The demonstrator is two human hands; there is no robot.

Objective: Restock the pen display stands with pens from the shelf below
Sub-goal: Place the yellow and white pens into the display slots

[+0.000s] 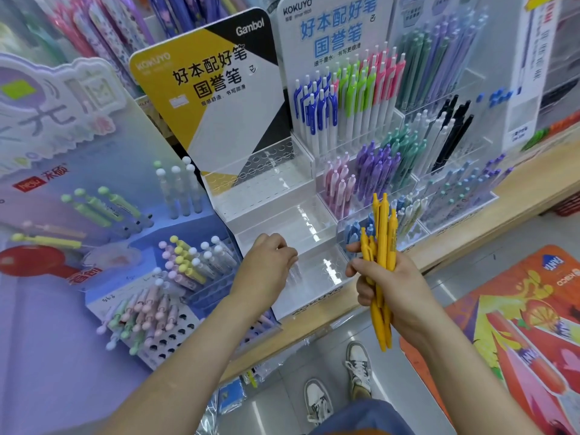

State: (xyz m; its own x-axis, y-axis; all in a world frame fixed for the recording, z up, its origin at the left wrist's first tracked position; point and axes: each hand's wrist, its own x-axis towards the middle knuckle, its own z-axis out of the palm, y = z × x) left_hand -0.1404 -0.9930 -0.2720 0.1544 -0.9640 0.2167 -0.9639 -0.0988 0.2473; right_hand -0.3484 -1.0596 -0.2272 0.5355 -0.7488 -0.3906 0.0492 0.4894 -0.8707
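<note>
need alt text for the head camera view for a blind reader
A person's right hand grips a bunch of yellow pens before an empty clear tiered pen stand, the left hand at its front tier. Neighbouring stands hold coloured pens.

A pale wooden shelf (533, 180) runs diagonally from the lower middle of the frame up to the right edge. Below it lies a glossy grey tiled floor (470, 277) streaked with bright reflections of overhead light. An orange printed mat (518, 324) with cartoon graphics covers the floor at lower right.
</note>
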